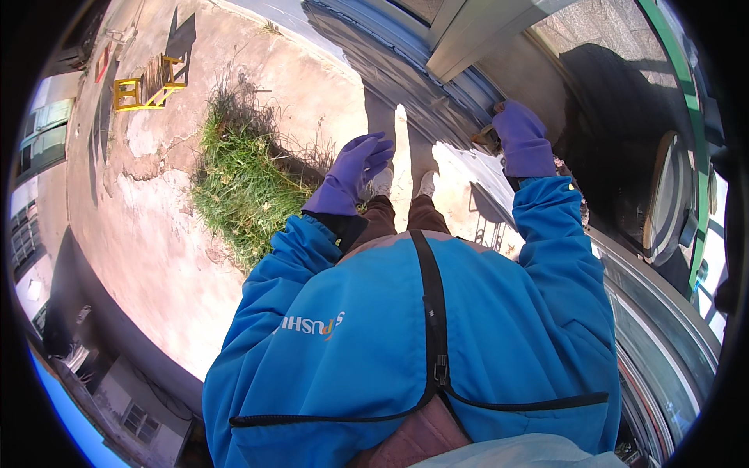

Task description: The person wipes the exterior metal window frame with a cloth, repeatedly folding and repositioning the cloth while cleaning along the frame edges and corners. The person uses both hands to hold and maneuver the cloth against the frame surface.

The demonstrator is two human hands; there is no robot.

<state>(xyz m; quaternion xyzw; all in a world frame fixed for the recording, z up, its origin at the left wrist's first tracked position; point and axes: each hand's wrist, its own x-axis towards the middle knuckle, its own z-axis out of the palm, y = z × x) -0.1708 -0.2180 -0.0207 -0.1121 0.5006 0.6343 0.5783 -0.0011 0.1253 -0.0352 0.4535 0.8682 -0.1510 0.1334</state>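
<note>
Both of my hands wear purple rubber gloves below blue jacket sleeves. My left hand [356, 169] hangs in the air above the paved ground, fingers loosely apart and nothing in them, beside a clump of green grass [246, 181]. At the right, my right hand [522, 137] is against the metal frame [474, 88] of a window or door. A small brownish thing [487, 140], perhaps a cloth, shows at its fingers. The glove hides most of the fingers, so their grip is unclear.
A yellow metal-framed stand or chair [151, 85] lies or stands on the pavement at the upper left. Glass panes in frames [655, 345] run along the lower right. Behind the frame, a round-edged object [667, 196] is in shadow. Buildings border the far left.
</note>
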